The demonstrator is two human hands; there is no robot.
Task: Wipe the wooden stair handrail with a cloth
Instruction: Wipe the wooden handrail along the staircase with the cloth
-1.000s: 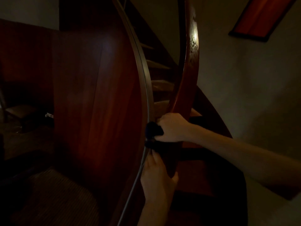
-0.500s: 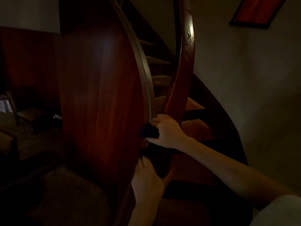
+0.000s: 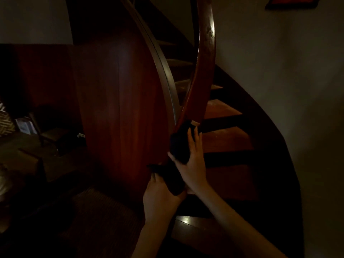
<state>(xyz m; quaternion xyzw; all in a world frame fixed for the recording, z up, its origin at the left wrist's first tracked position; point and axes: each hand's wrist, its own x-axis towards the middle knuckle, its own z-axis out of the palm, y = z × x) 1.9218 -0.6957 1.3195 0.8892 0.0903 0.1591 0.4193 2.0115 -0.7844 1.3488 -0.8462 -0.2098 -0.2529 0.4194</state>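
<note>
1. Right hand (image 3: 189,161) is clasping the dark cloth (image 3: 179,144), thumb one side, fingers the other, around the handrail (image 3: 204,67) near its lower end.
2. Left hand (image 3: 160,196) is cupping the dark part just below; whether it is gripping is too dim to tell.
3. Wiping well likely means keeping the cloth wrapped snugly while sliding steadily along the curve, left hand steadying.
</note>
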